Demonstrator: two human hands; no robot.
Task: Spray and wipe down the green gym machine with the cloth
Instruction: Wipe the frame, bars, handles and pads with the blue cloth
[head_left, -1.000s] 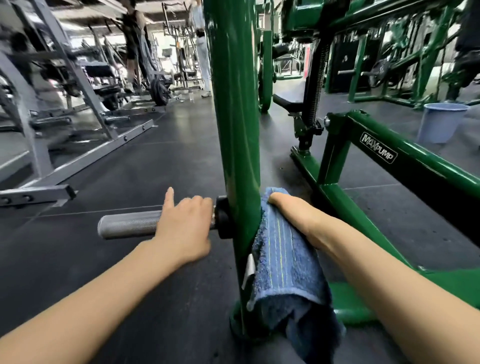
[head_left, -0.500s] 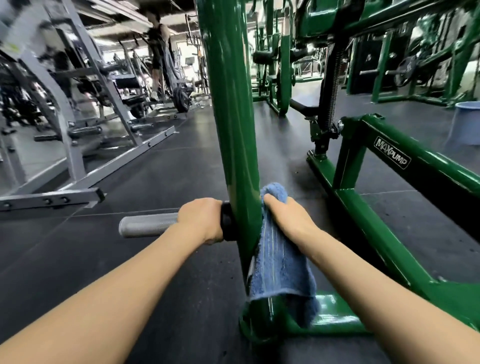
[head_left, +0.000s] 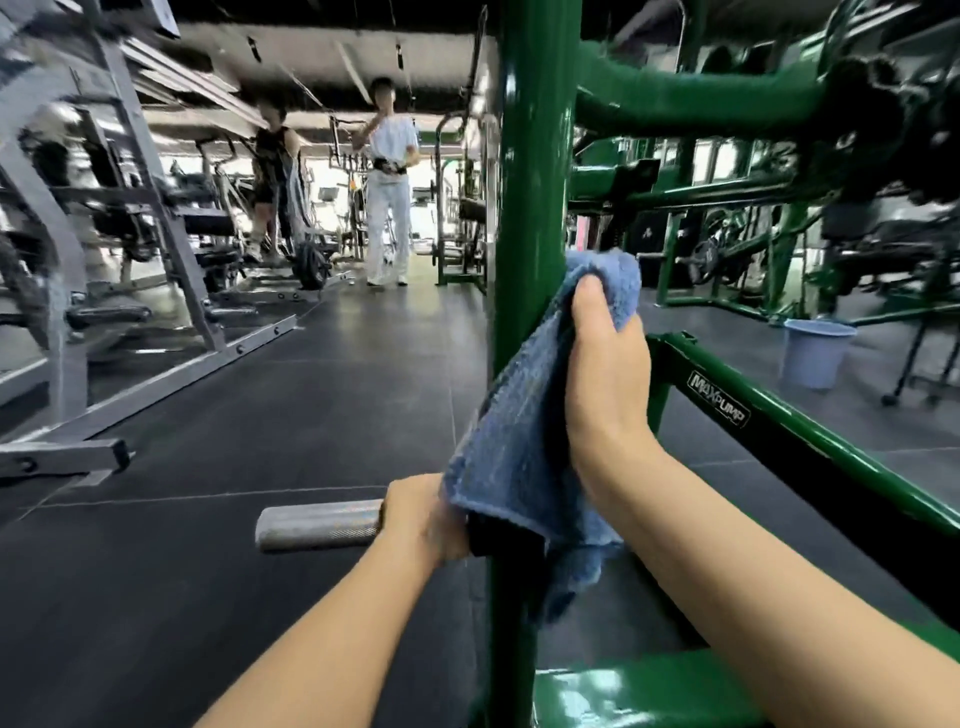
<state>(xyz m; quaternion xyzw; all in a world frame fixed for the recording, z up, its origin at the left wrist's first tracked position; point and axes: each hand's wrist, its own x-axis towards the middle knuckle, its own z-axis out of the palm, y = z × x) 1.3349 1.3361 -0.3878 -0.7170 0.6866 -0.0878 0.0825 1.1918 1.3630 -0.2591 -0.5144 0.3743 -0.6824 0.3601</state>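
Note:
A green gym machine's upright post rises through the middle of the head view. My right hand holds a blue cloth against the post's right side at mid height; the cloth hangs down below the hand. My left hand grips the inner end of a silver knurled peg that sticks out left from the post. A green slanted rail with a MAXPUMP label runs down to the right. No spray bottle is in view.
Grey steel machines line the left side over dark rubber flooring. Two people stand far down the aisle. A pale blue bucket sits on the floor at right, with more green frames behind it.
My right hand has slid the cloth up the post, from near the peg to well above it. The camera has tilted up. My left hand stays on the peg.

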